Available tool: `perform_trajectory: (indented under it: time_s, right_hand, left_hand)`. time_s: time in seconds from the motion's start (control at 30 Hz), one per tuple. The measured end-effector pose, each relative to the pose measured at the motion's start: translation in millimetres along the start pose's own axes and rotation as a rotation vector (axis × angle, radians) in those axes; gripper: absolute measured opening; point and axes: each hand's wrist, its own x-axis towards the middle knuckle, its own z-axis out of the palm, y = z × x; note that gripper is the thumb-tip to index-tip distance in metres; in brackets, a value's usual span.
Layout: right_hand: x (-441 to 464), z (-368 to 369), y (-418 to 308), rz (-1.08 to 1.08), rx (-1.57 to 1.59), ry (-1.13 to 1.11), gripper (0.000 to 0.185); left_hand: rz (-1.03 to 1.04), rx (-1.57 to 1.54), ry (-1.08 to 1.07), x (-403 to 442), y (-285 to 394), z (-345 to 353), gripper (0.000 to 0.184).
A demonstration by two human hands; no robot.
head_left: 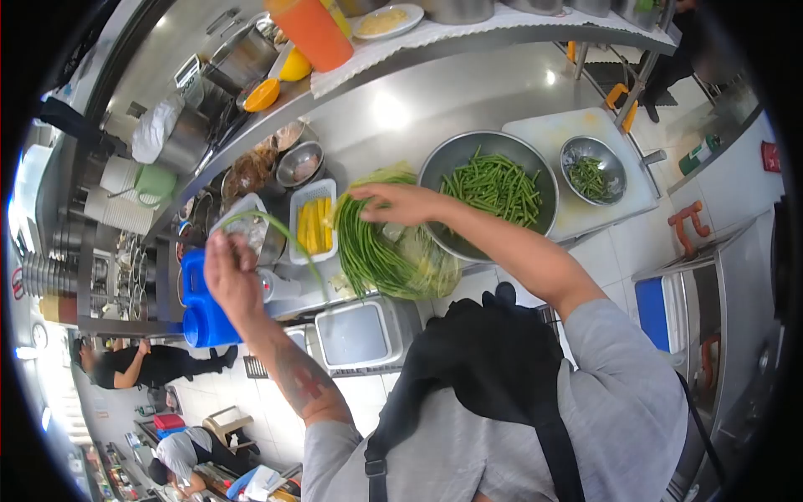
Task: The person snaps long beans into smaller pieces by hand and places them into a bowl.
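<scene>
My left hand is raised at the left, its fingers closed on one end of a long green bean. The bean arches up and over to the right, its free end hanging down. Over a bundle of long beans in a clear plastic bag, my right hand is held with fingers stretched out and nothing in them. Beside that forearm, a large metal bowl contains many cut green bean pieces.
On a white cutting board sits a small metal bowl with more green pieces. A white basket of yellow strips stands left of the bundle. A blue jug is near my left hand. Two other people are lower left.
</scene>
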Motion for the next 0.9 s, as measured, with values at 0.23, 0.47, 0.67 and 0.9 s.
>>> perform_trajectory:
  time_s: [0.23, 0.47, 0.67, 0.9]
  right_hand:
    - [-6, 79, -38, 0.233, 1.433, -0.504, 0.067]
    - [-108, -42, -47, 0.380, 0.643, 0.126, 0.027]
    - [-85, -40, 0, 0.320, -0.431, 0.170, 0.043]
    - [-47, 19, -8, -0.101, -0.706, 0.394, 0.065]
  left_hand:
    - [-0.027, 0.009, 0.163, 11, -50, 3, 0.015]
    - [-0.167, 0.408, -0.018, -29, -60, -52, 0.010]
    - [-0.389, 0.946, -0.374, -52, -134, -10, 0.010]
    - [-0.421, 0.154, -0.478, -63, -65, 41, 0.016]
